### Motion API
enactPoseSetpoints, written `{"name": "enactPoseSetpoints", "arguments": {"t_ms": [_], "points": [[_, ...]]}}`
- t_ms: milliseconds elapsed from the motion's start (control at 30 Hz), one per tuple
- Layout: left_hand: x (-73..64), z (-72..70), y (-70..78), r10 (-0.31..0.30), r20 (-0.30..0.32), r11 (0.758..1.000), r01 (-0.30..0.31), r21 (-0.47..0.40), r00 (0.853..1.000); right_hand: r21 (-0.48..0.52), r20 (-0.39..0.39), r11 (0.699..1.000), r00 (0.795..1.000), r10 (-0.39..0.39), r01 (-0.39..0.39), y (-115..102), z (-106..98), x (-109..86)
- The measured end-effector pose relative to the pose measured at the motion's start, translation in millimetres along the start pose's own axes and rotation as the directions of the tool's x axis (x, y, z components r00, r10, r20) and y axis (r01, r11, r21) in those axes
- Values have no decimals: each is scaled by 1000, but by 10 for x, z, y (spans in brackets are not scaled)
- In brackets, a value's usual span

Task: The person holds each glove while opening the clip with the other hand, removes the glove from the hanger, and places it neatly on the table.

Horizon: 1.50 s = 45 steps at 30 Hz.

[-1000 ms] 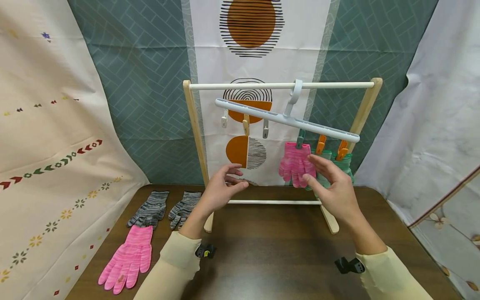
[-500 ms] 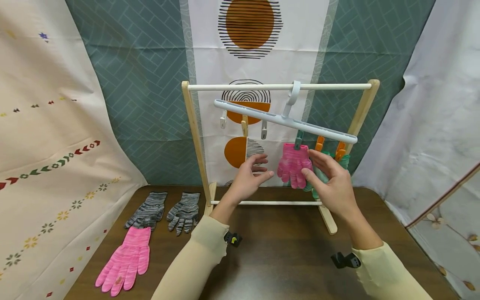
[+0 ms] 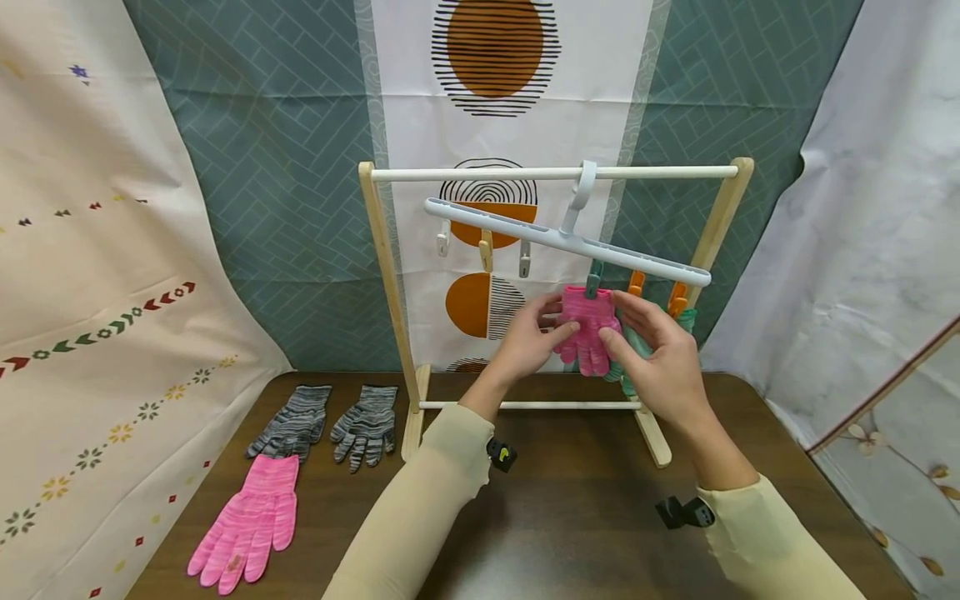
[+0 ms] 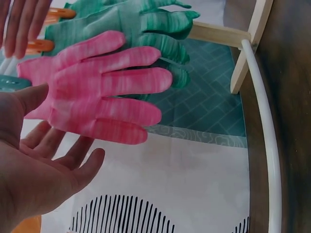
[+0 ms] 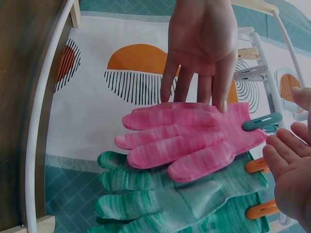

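A pink knit glove (image 3: pixel 594 313) hangs fingers-down from a teal clip (image 3: pixel 593 282) on a pale hanger (image 3: pixel 510 227). My left hand (image 3: pixel 527 340) is at its left edge, thumb across the front and fingers reaching behind; thumb and fingers stand apart in the left wrist view. Beside the glove's other edge is my right hand (image 3: pixel 662 357), fingers spread and relaxed. In the right wrist view its fingertips are close to the cuff; whether they touch is unclear. Green gloves (image 5: pixel 194 201) hang behind the pink one from orange clips (image 5: pixel 262 209), partly hidden in the head view.
The hanger hooks over the top rail (image 3: pixel 480 174) of a wooden rack, tilting down rightward. Unused clips (image 3: pixel 486 250) hang at its left. On the table (image 3: pixel 555 508), a pink glove (image 3: pixel 251 521) and two grey gloves (image 3: pixel 366 425) lie at left.
My left hand has moved right and up from beside the rack's left side to the hanging pink glove. My right hand has stayed nearly in place beside it.
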State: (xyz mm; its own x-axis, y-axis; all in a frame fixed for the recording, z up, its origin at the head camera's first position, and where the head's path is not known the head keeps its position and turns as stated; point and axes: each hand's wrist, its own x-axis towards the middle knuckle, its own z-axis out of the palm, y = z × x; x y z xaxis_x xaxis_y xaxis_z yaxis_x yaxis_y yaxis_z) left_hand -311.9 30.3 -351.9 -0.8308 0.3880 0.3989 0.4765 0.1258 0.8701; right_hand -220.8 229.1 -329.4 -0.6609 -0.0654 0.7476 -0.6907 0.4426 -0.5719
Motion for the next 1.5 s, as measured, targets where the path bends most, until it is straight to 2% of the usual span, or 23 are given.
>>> {"name": "enactPoseSetpoints", "arguments": {"t_ms": [167, 333, 433, 567, 800, 967, 1200, 1500], "points": [[30, 35, -11, -3, -22, 1000, 3, 19, 1000, 11, -7, 1000, 1000, -10, 10, -19, 15, 38], [38, 52, 3, 5, -10, 1000, -5, 10, 1000, 16, -11, 1000, 1000, -26, 26, -19, 31, 67], [37, 62, 28, 5, 7, 1000, -5, -26, 1000, 8, -13, 999, 999, -40, 40, -19, 48, 81], [18, 62, 40, -23, 35, 997, 26, -78, 999, -1, -15, 999, 999, -49, 49, -24, 75, 104], [-18, 40, 41, -44, 65, 991, 52, -120, 997, -18, -7, 999, 999, -47, 46, -19, 95, 137], [-54, 25, 46, -71, 100, 976, 90, -199, 992, -34, 2, 999, 1000, 3, -3, -49, 129, 159], [-109, 12, 53, -87, 137, 942, 127, -312, 987, -68, 2, 992, 995, 103, -103, -148, 196, 203], [-167, 1, 92, -106, 153, 936, 150, -319, 983, -84, -17, 980, 983, 181, -182, -165, 288, 268]]}}
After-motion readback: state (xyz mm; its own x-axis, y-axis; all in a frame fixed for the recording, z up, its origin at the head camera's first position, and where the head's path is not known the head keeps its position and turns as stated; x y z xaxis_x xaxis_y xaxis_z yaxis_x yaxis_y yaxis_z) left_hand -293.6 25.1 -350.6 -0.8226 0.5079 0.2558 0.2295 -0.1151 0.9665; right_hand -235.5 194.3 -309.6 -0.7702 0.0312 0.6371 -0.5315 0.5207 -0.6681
